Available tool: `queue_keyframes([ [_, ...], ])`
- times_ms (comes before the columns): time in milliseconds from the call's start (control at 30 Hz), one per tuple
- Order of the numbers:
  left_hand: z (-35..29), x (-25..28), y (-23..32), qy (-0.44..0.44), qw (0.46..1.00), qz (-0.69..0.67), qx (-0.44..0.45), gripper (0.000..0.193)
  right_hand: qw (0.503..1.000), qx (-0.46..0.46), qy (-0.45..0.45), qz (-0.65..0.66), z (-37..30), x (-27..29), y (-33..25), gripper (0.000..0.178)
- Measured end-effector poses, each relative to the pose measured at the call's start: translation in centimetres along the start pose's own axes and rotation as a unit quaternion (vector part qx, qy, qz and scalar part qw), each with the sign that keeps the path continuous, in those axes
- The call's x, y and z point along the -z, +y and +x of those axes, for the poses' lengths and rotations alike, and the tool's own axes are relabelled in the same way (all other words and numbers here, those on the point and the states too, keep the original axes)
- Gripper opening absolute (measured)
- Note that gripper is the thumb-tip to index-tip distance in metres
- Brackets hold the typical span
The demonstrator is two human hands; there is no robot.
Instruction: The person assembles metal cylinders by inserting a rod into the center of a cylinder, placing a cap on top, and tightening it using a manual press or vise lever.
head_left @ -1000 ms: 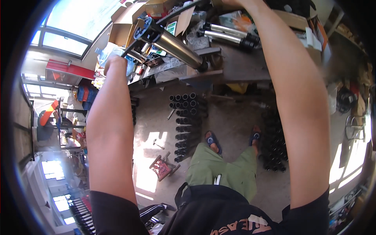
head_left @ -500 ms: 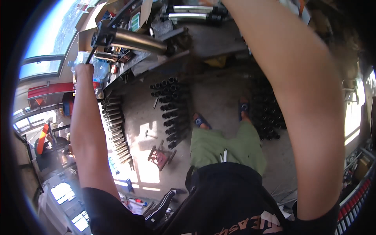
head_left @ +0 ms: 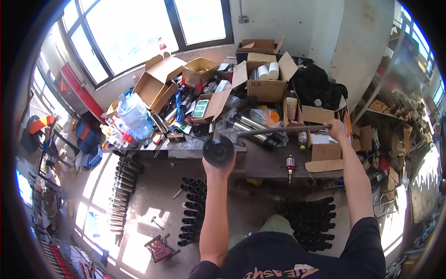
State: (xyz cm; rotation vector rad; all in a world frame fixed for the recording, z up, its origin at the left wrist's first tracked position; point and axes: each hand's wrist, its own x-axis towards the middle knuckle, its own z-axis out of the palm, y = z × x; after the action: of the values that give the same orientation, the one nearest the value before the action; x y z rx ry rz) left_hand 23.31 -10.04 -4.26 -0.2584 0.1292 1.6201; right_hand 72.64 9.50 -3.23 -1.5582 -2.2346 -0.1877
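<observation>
My left hand [head_left: 219,169] is raised in front of the bench, closed around a black round-faced part [head_left: 218,151], which is blurred. Its disc-like face hides most of the fingers, and I cannot tell how far the part extends behind it. Off to the right, my right hand [head_left: 337,130] grips one end of a long dark metal rod [head_left: 283,130]. The rod points left across the bench, its far end a little right of the black part. Beyond the rod lie steel cylinders with black ends [head_left: 253,129].
The bench [head_left: 260,160] carries open cardboard boxes [head_left: 265,90], a large clear plastic bottle [head_left: 134,114] and a red-and-silver spindle-like part [head_left: 290,168]. On the floor are rows of black tubes [head_left: 306,223], metal tubes [head_left: 121,190], a small stool [head_left: 160,249] and a hammer [head_left: 157,222].
The view has swung up toward the bench and window. The steel cylinder with black ends no longer stretches across the upper left. My right hand has come into view, holding the rod.
</observation>
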Motion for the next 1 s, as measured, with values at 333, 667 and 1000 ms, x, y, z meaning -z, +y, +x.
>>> queue_keyframes([
  [333,-9.7,-6.6,-1.8,-0.254,0.905,0.338,-0.047,0.079,0.828,-0.403,-0.250,0.299,-35.1,-17.7,-21.3,0.048],
  [667,-10.5,-8.0,1.1,-0.191,0.871,0.447,-0.072,0.068,0.813,-0.464,-0.238,0.260,-30.0,-20.9,-27.3,0.044],
  [1000,-9.9,2.7,4.8,-0.101,0.969,0.219,0.050,0.075,0.796,-0.485,-0.233,0.277,-31.1,-25.0,-29.5,0.041],
])
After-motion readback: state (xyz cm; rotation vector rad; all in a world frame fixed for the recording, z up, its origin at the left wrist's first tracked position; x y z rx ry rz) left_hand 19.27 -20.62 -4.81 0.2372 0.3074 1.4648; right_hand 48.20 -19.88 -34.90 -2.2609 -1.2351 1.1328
